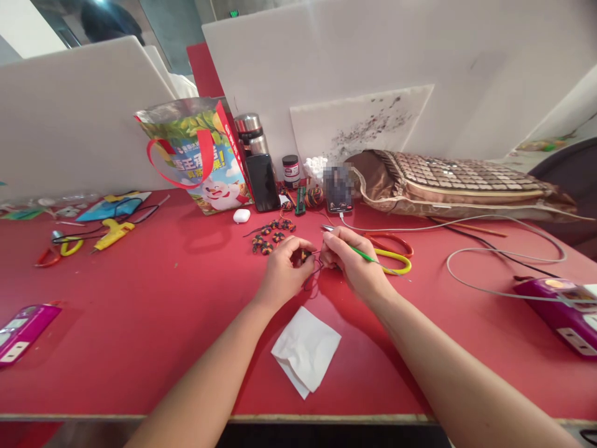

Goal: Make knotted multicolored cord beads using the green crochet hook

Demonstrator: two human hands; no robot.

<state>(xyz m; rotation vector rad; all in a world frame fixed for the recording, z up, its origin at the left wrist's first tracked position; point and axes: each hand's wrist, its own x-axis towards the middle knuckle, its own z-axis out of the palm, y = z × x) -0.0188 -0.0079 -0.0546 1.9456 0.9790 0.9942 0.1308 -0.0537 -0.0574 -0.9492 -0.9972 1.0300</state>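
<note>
Your left hand (290, 266) pinches a dark yarn piece (304, 254), probably light, soft, best held at its edge; your right hand (351, 256) grips a green tool (362, 254).

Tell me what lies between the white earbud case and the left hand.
Several small, dark and orange knotted balls lie there, in the head view.

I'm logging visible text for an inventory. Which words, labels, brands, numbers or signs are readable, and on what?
"雪王承": shopping bag; next character partly covered.
"果!": same bag, line below; remainder unclear.
Too small or blurred: jar label, charging phone's screen, other markings.
</note>
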